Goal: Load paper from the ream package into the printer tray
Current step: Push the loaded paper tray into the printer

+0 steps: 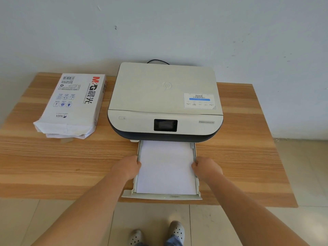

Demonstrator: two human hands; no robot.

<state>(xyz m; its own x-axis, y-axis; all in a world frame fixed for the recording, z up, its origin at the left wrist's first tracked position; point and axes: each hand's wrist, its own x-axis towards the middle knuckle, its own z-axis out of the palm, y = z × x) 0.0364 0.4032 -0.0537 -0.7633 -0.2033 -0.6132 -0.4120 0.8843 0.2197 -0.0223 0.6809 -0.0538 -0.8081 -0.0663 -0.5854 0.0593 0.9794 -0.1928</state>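
A cream and dark printer (165, 102) stands on the wooden table (248, 157). Its paper tray (161, 196) is pulled out toward me over the table's front edge. A white stack of paper (166, 167) lies flat inside the tray. My left hand (128, 166) grips the tray's left side rail, fingers curled over the edge. On the right side rail my right hand (206, 167) holds the same way. The white ream package (74, 105) lies to the left of the printer, its near end torn open.
A black cable (158, 61) runs from behind the printer toward the wall. The table's front edge lies just under the tray's front lip. Tiled floor and my two feet in grey clogs (158, 233) show below.
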